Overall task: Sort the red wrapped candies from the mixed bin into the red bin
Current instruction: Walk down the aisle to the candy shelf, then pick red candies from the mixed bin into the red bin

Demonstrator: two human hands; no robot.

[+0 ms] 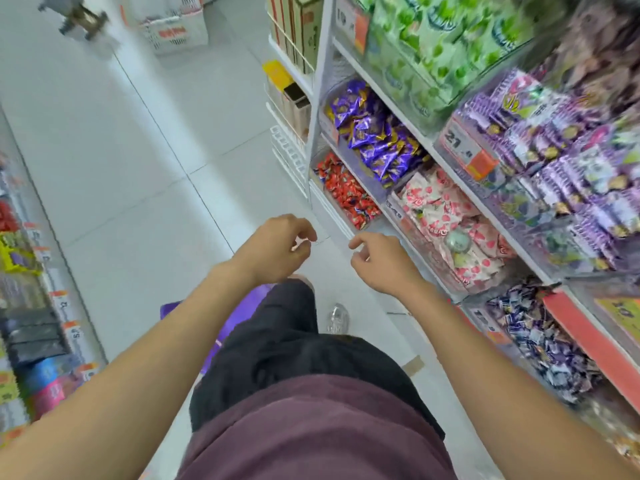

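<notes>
1. Shelf rack (pixel 319 81) fills the right side, stacked with clear bins. White tiled floor (pixel 138 150) runs up the aisle to a blurred white basket (pixel 173 29).
2. Purple candies (pixel 374 133) are in the bin above the red bin. Pink candies (pixel 450 220) are near it, closer to the person. Blue-white candies (pixel 540 337) are closer still, and green packs (pixel 433 39) are up top.
3. Red bin (pixel 332 202) is clear-walled and low on the rack, at its far end by the white post.
4. Red candies (pixel 349 192) fill it: small, shiny, twist-wrapped, with dark flecks.
5. Mixed bin: cannot tell which one it is.
6. Left hand (pixel 277 247) is over the floor, well short of the red bin, fingers loosely curled with nothing seen in them.
7. Right hand (pixel 377 258) is beside the rack's lower edge, also loosely curled and holding nothing visible, forefinger out.
8. Shoe (pixel 337 318) is on the floor below the hands.
</notes>
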